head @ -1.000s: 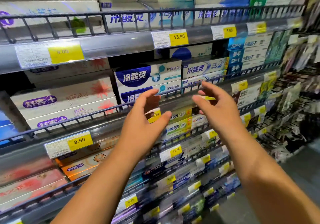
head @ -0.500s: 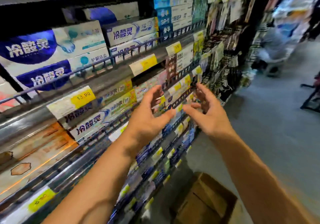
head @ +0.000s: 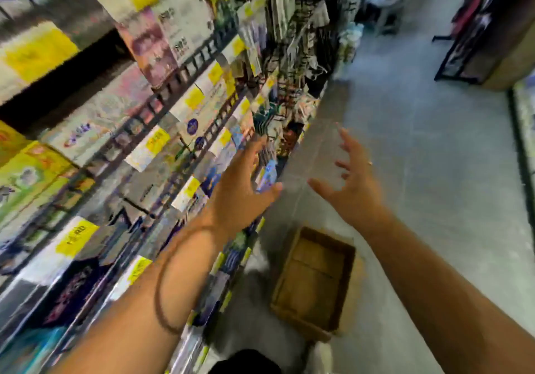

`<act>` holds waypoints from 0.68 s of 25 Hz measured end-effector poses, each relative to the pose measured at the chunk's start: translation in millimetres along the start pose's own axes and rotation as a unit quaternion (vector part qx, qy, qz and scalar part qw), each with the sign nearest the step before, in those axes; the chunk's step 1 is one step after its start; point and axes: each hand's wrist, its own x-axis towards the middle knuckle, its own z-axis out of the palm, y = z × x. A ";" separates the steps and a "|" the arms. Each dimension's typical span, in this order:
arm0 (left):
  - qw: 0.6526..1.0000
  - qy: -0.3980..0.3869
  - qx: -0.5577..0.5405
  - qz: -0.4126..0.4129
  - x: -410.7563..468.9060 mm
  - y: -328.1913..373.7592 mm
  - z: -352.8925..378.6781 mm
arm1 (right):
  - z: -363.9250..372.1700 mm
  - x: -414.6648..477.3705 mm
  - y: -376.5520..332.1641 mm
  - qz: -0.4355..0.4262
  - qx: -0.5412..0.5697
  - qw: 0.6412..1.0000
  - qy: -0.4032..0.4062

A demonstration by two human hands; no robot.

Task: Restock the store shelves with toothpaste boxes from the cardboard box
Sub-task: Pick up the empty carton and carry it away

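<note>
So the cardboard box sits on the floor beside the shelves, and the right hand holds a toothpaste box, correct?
No: in the head view the right hand holds nothing, its fingers spread open. The cardboard box does sit on the floor beside the shelves.

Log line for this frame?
left hand: open, empty | right hand: open, empty | cardboard box: on floor, nothing visible inside | shelves: stocked

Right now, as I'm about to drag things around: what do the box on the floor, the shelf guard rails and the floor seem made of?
The box on the floor: cardboard by its look, matt brown walls and bottom. The guard rails: probably painted metal wire, thin dark bars; the blur leaves it open. The floor: hard grey tile or concrete, with a faint sheen and straight seams.
</note>
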 end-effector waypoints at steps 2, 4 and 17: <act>0.999 -0.049 0.015 -0.005 15.1 -24.7 25.2 | -0.5 1.4 31.4 0.057 -0.036 0.998 -0.016; 0.996 -0.091 0.023 -0.009 29.2 -50.9 50.5 | 2.6 1.0 66.2 0.096 -0.063 0.993 -0.011; 0.936 -0.315 0.129 -0.093 66.2 -310.2 244.3 | 102.0 -64.7 344.5 0.353 -0.066 0.933 0.005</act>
